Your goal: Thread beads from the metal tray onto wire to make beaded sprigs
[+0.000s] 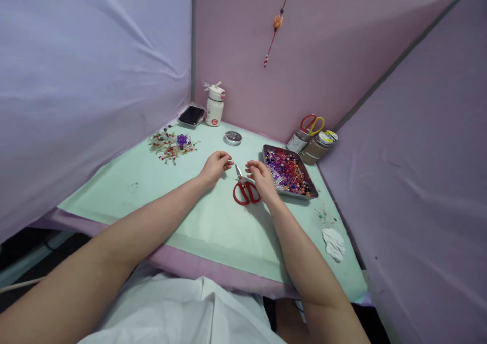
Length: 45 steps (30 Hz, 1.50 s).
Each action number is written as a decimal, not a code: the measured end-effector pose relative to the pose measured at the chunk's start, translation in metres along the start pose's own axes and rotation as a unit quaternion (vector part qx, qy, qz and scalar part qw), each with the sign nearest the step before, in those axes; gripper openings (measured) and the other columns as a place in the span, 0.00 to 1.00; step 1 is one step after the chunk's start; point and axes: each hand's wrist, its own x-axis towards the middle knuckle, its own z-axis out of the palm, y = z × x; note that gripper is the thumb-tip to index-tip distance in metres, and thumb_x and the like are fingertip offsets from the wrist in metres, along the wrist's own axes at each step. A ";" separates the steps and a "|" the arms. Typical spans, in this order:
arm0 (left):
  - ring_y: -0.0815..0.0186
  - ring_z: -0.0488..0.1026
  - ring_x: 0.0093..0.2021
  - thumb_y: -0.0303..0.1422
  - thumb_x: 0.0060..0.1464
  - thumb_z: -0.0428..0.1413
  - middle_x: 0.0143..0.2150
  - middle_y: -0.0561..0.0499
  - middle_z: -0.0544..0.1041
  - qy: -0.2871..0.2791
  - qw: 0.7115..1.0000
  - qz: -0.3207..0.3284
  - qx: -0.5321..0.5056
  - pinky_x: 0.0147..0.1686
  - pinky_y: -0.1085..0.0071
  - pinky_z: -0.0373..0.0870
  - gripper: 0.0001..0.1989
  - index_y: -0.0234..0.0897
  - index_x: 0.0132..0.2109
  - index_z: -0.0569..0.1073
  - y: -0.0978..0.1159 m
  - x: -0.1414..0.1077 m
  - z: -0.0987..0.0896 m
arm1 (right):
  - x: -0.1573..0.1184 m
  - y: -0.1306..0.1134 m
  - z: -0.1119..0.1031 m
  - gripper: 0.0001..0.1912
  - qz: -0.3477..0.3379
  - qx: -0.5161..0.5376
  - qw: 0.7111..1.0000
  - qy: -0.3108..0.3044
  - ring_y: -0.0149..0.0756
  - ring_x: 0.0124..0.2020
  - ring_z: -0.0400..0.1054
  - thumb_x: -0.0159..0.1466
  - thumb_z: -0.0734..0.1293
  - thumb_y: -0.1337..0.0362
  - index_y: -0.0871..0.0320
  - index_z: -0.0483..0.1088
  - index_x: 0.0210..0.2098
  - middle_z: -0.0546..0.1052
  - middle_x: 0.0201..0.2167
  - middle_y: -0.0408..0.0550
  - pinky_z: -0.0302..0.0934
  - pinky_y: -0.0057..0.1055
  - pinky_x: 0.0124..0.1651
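My left hand [217, 167] is over the middle of the table, its thumb and forefinger pinched together; whatever is between them is too small to make out. Facing it from the right, my right hand [262, 177] has its fingers curled in, and what they hold, if anything, cannot be made out. Red-handled scissors [241, 185] lie on the table between and just below the two hands, blades pointing away from me. To the right, close beside my right hand, a metal tray [294, 197] holds many purple, red, orange and clear beads [283, 169].
Strung bead pieces [171, 146] lie at the left, near a round clear case [233, 138]. Behind stand a white bottle [215, 108] and a phone [192, 115]. Jars [315, 148], one with scissors, stand back right; a crumpled white cloth [334, 244] lies at the right edge.
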 end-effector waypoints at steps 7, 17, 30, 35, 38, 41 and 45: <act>0.73 0.73 0.32 0.22 0.55 0.51 0.33 0.51 0.69 0.011 0.998 -0.010 -0.053 0.43 0.68 0.71 0.06 0.34 0.31 0.64 0.001 0.003 -0.002 | -0.002 0.004 -0.007 0.06 -0.105 -0.280 0.954 -0.020 0.35 0.29 0.63 0.57 0.64 0.61 0.55 0.69 0.27 0.71 0.25 0.44 0.56 0.33 0.39; 0.72 0.73 0.34 0.22 0.54 0.52 0.35 0.50 0.70 0.012 0.998 -0.018 -0.062 0.42 0.68 0.71 0.06 0.34 0.31 0.63 -0.001 0.001 -0.002 | -0.005 0.010 0.001 0.07 -0.134 -0.331 0.934 0.001 0.36 0.31 0.63 0.58 0.61 0.68 0.55 0.67 0.25 0.70 0.26 0.46 0.55 0.32 0.39; 0.73 0.67 0.26 0.27 0.54 0.50 0.26 0.56 0.70 0.005 0.996 0.049 -0.076 0.26 0.78 0.60 0.03 0.39 0.34 0.62 0.033 0.008 -0.019 | -0.013 -0.016 0.007 0.10 0.048 -0.022 0.988 -0.145 0.28 0.21 0.61 0.54 0.67 0.56 0.56 0.70 0.28 0.71 0.19 0.39 0.54 0.26 0.28; 0.73 0.63 0.22 0.26 0.53 0.50 0.23 0.56 0.68 0.003 0.996 0.040 0.080 0.21 0.78 0.54 0.04 0.38 0.33 0.63 0.024 0.012 -0.020 | -0.017 -0.012 0.007 0.06 0.021 -0.137 0.972 -0.192 0.31 0.23 0.65 0.57 0.65 0.61 0.56 0.70 0.30 0.73 0.20 0.41 0.55 0.27 0.29; 0.72 0.66 0.23 0.24 0.53 0.51 0.24 0.53 0.70 -0.047 0.989 0.000 0.143 0.24 0.76 0.61 0.03 0.36 0.33 0.64 0.013 0.010 -0.016 | -0.017 -0.010 0.006 0.04 -0.006 -0.179 0.964 -0.197 0.32 0.25 0.68 0.58 0.63 0.63 0.55 0.69 0.32 0.75 0.22 0.42 0.57 0.29 0.32; 0.70 0.71 0.31 0.25 0.52 0.51 0.35 0.48 0.74 -0.062 0.987 0.000 0.149 0.34 0.72 0.68 0.03 0.35 0.36 0.67 0.008 0.009 -0.016 | -0.016 -0.010 0.004 0.05 -0.011 -0.191 0.959 -0.207 0.33 0.26 0.69 0.60 0.62 0.63 0.55 0.67 0.34 0.75 0.23 0.42 0.59 0.30 0.34; 0.66 0.73 0.38 0.29 0.51 0.53 0.48 0.44 0.73 -0.043 0.971 0.068 0.223 0.38 0.67 0.70 0.10 0.36 0.42 0.70 0.008 0.011 -0.020 | -0.013 -0.009 0.001 0.04 -0.012 -0.202 0.957 -0.210 0.32 0.27 0.68 0.61 0.60 0.63 0.56 0.64 0.35 0.75 0.24 0.41 0.60 0.29 0.35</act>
